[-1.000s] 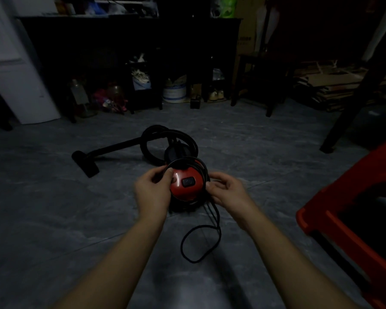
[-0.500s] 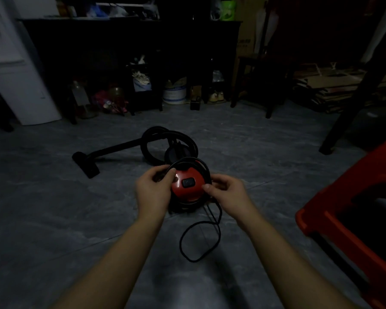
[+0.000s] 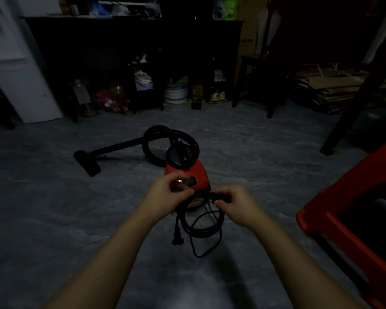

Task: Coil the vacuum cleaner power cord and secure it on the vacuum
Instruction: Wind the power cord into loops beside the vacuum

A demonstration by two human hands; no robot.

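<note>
A small red vacuum cleaner point(image 3: 200, 173) with a black round lid stands on the grey floor in the dim middle of the view. Its black hose point(image 3: 152, 141) loops behind it and runs left to a floor nozzle point(image 3: 86, 161). The black power cord point(image 3: 206, 227) hangs in a coil just in front of the vacuum, with its plug point(image 3: 178, 238) dangling at the left and one loose loop lower down. My left hand point(image 3: 168, 192) pinches the cord at the vacuum's front. My right hand point(image 3: 236, 205) grips the top of the coil.
A red plastic stool point(image 3: 352, 221) stands close on the right. Dark shelving point(image 3: 143, 52) with bottles, a bucket point(image 3: 176, 93) and clutter lines the far wall. A white appliance point(image 3: 16, 70) is at the far left, and a dark slanted furniture leg point(image 3: 352, 108) at the right.
The coil was looped around the vacuum's red top; now both hands hold it lower, in front of the vacuum, and the plug hangs free.
</note>
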